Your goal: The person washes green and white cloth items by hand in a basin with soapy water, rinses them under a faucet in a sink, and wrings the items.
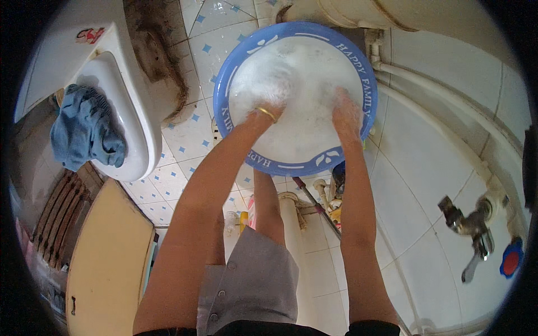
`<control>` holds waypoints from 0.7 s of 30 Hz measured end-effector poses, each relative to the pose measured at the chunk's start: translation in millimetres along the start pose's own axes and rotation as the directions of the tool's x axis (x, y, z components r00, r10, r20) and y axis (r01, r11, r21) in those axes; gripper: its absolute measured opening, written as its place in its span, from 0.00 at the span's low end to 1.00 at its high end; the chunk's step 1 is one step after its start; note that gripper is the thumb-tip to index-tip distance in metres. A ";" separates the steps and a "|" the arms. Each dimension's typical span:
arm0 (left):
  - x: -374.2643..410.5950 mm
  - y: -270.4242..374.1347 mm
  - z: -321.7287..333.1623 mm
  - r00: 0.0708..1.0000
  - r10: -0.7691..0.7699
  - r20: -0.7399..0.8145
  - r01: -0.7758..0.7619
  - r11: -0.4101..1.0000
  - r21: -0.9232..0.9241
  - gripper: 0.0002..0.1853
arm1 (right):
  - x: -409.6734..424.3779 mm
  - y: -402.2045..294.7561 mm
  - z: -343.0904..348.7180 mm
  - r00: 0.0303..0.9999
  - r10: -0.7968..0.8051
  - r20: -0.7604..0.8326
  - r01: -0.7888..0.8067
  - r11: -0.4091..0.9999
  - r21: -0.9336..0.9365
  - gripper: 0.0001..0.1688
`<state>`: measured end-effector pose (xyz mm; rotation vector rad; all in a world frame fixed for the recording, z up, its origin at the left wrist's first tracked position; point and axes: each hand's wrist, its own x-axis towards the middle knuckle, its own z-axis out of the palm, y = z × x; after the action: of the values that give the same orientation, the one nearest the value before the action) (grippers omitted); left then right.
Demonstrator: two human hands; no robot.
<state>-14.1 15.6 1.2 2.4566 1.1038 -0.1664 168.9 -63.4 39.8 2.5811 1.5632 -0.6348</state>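
Observation:
A round basin with a blue rim (290, 29) bearing white writing and leaf patterns holds cloudy, foamy water (302, 134). My left hand (275, 93) is in the foam on the basin's left side, blurred and mostly hidden; a gold-coloured bangle (267, 114) circles that wrist. On the right side, my right hand (347, 111) dips into the water near the rim, its fingers covered by suds. Whatever either hand may hold under the surface is hidden.
At left, a blue cloth (86, 130) drapes over a white ceramic fixture (153, 143). A cream door panel (111, 248) stands below it. Pipes (437, 113) and a metal tap (466, 227) run along the right tiled wall. Beneath the basin, a pole (319, 208) leans near a pipe (290, 222).

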 end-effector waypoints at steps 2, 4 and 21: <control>-5.3 0.9 -56.2 0.996 0.072 -0.053 -0.081 0.974 -0.212 0.15 | -21.3 -11.1 -53.4 0.992 0.127 -0.003 -0.123 0.967 0.222 0.17; -17.4 -1.4 -105.2 0.985 0.154 -0.077 -0.172 0.866 -0.470 0.13 | -47.2 -6.0 -81.0 0.972 0.230 -0.050 -0.191 0.894 0.406 0.16; -95.0 11.3 -369.3 0.912 0.222 -0.344 -0.399 0.674 -0.622 0.03 | -207.5 -81.3 -311.2 0.669 0.560 -0.488 0.069 0.607 0.792 0.13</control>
<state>-95.2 106.1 362.9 1.9472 0.6284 0.5746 113.6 -117.5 414.6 4.0235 1.0014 -0.2770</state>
